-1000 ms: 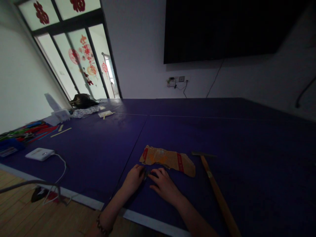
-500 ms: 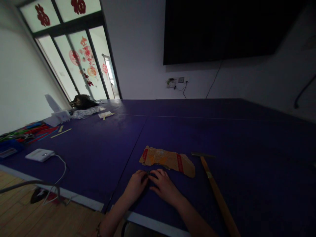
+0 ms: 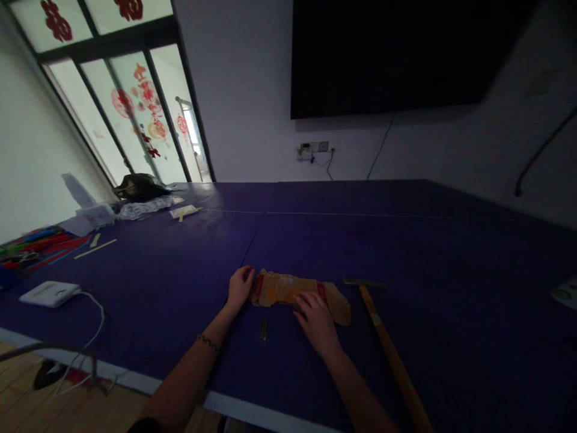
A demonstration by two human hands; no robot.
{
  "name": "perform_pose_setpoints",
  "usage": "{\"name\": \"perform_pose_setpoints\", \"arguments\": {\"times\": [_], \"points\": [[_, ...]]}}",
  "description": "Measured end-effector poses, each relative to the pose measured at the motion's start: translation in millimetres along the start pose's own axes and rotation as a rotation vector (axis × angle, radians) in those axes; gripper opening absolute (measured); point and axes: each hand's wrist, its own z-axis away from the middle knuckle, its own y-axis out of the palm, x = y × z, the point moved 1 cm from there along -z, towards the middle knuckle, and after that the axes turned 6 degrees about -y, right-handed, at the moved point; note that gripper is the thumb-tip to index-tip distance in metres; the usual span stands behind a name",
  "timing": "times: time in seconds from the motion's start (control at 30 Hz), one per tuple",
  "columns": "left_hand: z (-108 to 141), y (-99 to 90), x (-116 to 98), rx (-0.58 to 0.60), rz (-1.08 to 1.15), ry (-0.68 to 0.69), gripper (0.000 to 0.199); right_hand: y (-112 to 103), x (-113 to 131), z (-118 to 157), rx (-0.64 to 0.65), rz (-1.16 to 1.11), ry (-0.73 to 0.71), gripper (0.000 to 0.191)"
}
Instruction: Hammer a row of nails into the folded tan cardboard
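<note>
A flat, irregular piece of brown cardboard (image 3: 282, 290) with red printed bands lies on the purple table in front of me. My left hand (image 3: 240, 287) is at its left end, fingers curled and closed at the edge. Over the lower right part of the cardboard rests my right hand (image 3: 316, 320), fingers spread and lying on the surface. Between my forearms, just below the cardboard, sits a small bunch of thin dark metal pieces (image 3: 264, 329) that look like nails. To the right lies a hammer (image 3: 383, 334) with a long wooden handle, its narrow head pointing away from me.
A white box-shaped device (image 3: 50, 293) with a white cable is at the left edge of the table. Behind it are colourful strips and tools (image 3: 42, 245), a clear plastic container (image 3: 95, 214) and a black bag (image 3: 142, 186). A large dark screen (image 3: 387, 57) hangs on the wall.
My hands have let go of the small metal pieces, which now lie on the table. Both hands have moved apart and forward to the cardboard. The view has shifted slightly right.
</note>
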Motion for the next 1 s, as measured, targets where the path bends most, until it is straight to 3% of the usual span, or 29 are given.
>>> {"name": "perform_pose_setpoints", "arguments": {"times": [0.3, 0.6, 1.0], "points": [[5.9, 16.3, 16.9, 0.159, 0.061, 0.08, 0.034, 2.8, 1.8, 1.3, -0.026, 0.072, 0.058, 0.024], [6.0, 19.6, 27.9, 0.128, 0.02, 0.14, 0.038, 5.0, 4.4, 1.5, -0.027, 0.09, 0.052, 0.028], [14.6, 17.4, 32.7, 0.063, -0.126, 0.355, 0.032, 9.7, 9.4, 0.6, -0.028, 0.115, 0.116, 0.03]]}}
